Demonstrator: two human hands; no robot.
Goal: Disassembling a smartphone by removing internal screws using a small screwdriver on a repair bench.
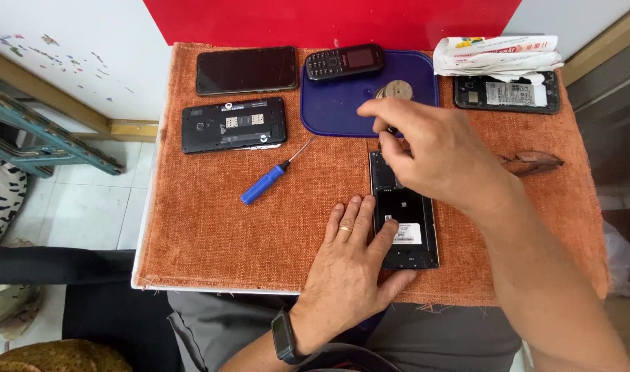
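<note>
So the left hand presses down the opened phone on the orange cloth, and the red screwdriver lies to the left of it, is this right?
Not quite: the screwdriver is blue, not red, as the head view shows. The rest holds: the left hand presses the opened phone on the orange cloth, and the screwdriver lies to its left.

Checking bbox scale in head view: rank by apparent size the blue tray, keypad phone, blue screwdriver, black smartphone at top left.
1. blue tray, largest, though the right hand covers part of it.
2. black smartphone.
3 and 4. blue screwdriver and keypad phone: similar length; the phone is wider and the screwdriver thin, so I won't rank them.
</note>
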